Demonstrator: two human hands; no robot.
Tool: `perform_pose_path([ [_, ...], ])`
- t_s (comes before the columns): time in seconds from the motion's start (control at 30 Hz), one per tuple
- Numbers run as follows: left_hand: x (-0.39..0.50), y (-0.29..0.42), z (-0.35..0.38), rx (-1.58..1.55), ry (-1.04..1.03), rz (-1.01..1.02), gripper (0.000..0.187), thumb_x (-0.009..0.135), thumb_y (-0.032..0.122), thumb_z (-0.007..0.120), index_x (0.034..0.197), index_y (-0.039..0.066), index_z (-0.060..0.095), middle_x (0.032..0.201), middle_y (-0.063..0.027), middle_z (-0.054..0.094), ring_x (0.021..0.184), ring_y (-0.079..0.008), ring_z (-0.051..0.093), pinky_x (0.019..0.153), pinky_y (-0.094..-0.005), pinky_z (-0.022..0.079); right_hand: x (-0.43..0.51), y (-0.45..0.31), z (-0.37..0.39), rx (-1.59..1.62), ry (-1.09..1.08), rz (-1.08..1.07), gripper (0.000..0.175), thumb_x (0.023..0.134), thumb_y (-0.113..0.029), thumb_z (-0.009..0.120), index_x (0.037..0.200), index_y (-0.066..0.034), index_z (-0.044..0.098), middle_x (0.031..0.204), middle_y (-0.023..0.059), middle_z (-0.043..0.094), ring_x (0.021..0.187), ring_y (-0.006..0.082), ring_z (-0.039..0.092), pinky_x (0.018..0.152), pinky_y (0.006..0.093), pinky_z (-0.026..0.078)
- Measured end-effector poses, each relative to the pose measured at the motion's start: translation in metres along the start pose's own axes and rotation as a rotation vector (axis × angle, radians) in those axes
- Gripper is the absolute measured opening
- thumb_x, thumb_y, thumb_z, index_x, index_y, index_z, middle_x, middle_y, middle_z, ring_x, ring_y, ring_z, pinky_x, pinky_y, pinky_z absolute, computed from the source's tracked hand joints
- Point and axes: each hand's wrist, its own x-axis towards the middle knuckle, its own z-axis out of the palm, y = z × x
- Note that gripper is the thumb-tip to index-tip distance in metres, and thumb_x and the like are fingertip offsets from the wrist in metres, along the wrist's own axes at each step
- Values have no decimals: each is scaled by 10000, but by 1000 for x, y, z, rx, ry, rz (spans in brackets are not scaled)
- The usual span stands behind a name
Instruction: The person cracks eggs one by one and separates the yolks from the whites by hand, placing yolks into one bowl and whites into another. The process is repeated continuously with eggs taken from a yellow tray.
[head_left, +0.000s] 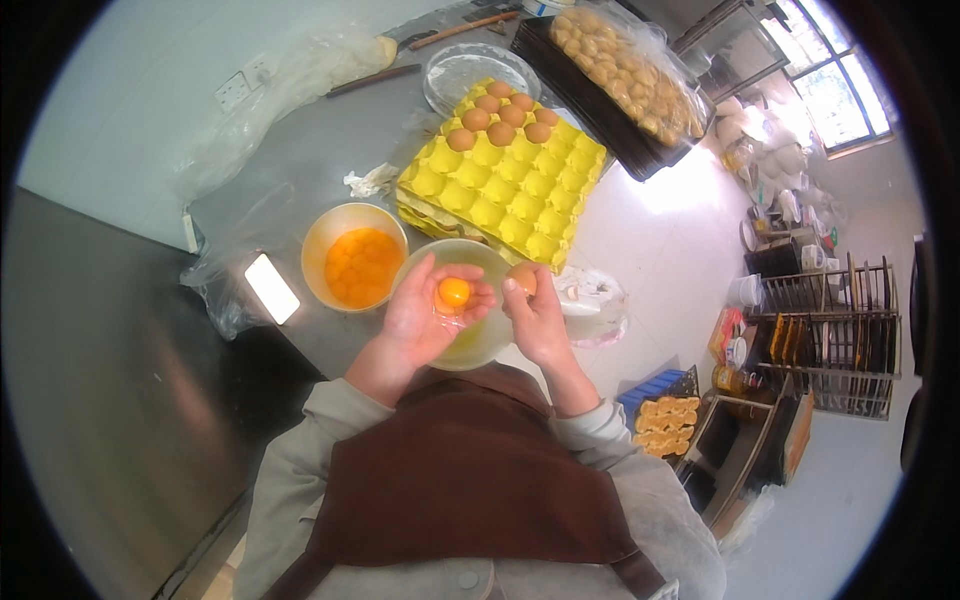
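Note:
An orange egg yolk (454, 292) lies in the cupped palm of my left hand (427, 307), with clear egg white trailing from the fingers. Beneath is a bowl (487, 349) holding pale egg white. At its right side my right hand (536, 319) grips a brown eggshell (524, 279); whether the shell is whole is hidden by the fingers. Many yolks (364, 268) fill the bottom of a white tub (315, 234) on the left. Beyond the bowls stands a yellow egg tray (502, 184), with several brown eggs (500, 134) in its far cups and the near cups bare.
Right of the bowl sits a plastic bag (598, 307) with shell pieces. A bright phone-like slab (272, 289) lies by the tub, near crumpled tissue (370, 181). Farther back are a round clear lid or dish (480, 71) and stacked dark trays (592, 105) bearing dough balls (622, 71) under plastic.

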Motion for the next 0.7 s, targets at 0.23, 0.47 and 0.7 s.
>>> perform_pose_path([
  [0.23,-2,-1,-2,21,-65,1,629,1094,493,326,1174,-47,639,1081,-236,691,1027,-343,681,942,-425,559,-1,1,1,10,-4,8,283,1038,-246,609,1187,-24,514,1007,72,602,927,139,545,845,305,478],
  [0.47,2,-1,-6,51,-8,-7,633,1088,509,326,1196,-40,623,1093,-224,672,1033,-338,668,942,-427,541,-2,5,0,19,-20,34,293,1039,-252,608,1194,-25,510,1016,76,605,932,140,547,848,302,478],
  [0.7,3,-2,-11,70,-28,-4,631,1087,508,333,1195,-42,622,1092,-221,674,1034,-337,667,948,-426,543,-2,9,2,15,-13,19,303,1038,-255,611,1195,-15,511,1014,73,608,929,136,552,843,301,480],
])
